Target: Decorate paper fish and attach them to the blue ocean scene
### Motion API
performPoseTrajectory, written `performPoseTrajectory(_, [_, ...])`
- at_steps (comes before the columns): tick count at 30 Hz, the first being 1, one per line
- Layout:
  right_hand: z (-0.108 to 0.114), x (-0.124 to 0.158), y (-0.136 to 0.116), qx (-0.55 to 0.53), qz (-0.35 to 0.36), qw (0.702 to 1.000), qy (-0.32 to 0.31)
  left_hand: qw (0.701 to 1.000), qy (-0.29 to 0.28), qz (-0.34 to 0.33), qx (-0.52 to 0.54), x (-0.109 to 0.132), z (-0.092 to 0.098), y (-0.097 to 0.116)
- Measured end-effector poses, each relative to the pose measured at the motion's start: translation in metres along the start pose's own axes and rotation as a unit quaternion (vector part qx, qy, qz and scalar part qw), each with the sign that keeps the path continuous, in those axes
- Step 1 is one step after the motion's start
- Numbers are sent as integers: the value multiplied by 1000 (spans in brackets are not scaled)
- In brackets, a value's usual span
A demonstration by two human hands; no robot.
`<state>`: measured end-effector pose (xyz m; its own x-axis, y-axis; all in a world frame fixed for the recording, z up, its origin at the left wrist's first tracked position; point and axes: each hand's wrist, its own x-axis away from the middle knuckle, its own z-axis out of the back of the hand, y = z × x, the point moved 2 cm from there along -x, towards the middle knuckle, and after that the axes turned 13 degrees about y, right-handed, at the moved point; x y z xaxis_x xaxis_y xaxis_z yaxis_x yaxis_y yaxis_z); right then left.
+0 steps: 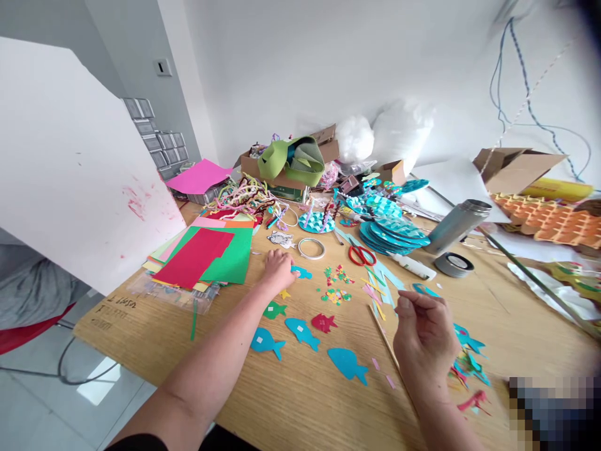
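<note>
My left hand (280, 269) is at the left-middle of the table, its bent fingers closed at the near end of a small blue paper fish (303, 272). My right hand (426, 341) is raised over the right side, thumb and forefinger pinched together; anything between them is too small to make out. Below my left hand lie a green paper fish (275, 309), a red paper fish (323, 322) and several blue paper fish (346, 363), some with a small white square on them. A yellow paper star (284, 294) lies beside my left wrist. Small coloured paper bits (335, 295) are heaped between the hands.
Coloured paper sheets (225, 257) are stacked at left. Red scissors (362, 255), a roll of tape (311, 248), a glue bottle (413, 266) and blue decorated discs (392, 236) lie farther back. A steel flask (460, 225) stands at right; a thin stick (382, 335) runs beneath my right hand.
</note>
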<state>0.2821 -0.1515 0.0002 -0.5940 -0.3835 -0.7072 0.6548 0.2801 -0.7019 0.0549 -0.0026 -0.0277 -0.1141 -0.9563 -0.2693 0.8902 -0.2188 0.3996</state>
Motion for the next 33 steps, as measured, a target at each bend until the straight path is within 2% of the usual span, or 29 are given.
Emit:
performPoseTrajectory(4, [-4,2,-12,5,66,997,-29,1000,1,19,-1,3,4,1])
performPoseTrajectory(8, [-9,7,-20,-8,107,990,-87,999,7,34,28,2,3,-1])
performPoseTrajectory(14, [-11,13,-21,-20,110,986,-125,990,15,48,135,-1,2,-3])
performPoseTrajectory(18, [-12,16,-24,-30,80,986,-145,967,-12,67,246,9,13,18])
performPoseTrajectory(19, [-13,17,-25,-36,68,985,-153,954,-27,73,288,15,17,25])
performPoseTrajectory(21, [-15,19,-28,-48,53,983,-167,857,-80,155,486,29,23,40])
performPoseTrajectory(22, [-15,20,-30,-52,51,983,-171,812,-105,185,543,37,25,46])
performPoseTrajectory(23, [-15,22,-31,-55,52,982,-174,778,-127,207,580,44,27,52])
performPoseTrajectory(25, [-16,24,-34,-60,58,980,-180,732,-143,241,621,57,27,61])
performPoseTrajectory(28, [-15,26,-36,-72,70,975,-199,700,-132,277,645,70,22,68])
performPoseTrajectory(33, [-16,30,-33,-51,73,966,-243,683,-100,303,657,82,11,72])
